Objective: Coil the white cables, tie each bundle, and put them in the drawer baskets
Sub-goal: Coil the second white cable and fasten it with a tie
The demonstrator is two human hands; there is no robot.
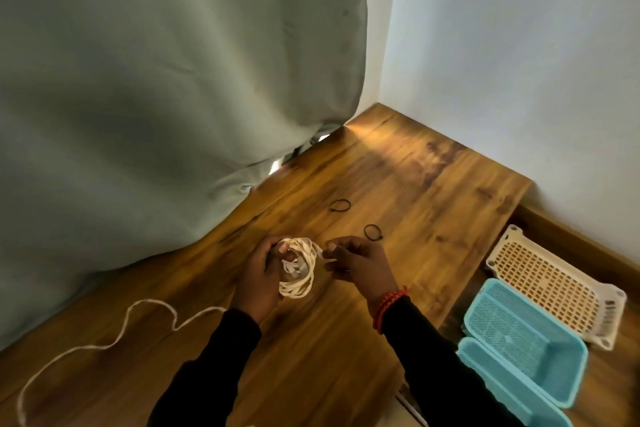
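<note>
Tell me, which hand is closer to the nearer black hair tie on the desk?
Right. The right hand sits just below and left of that black hair tie, pinching the cable end. The left hand is farther left, gripping the coiled white cable.

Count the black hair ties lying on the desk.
2. One black tie lies farther back on the wooden desk, toward the curtain. The other black tie lies nearer, just beyond the right hand. The hands or coil could hide more.
</note>
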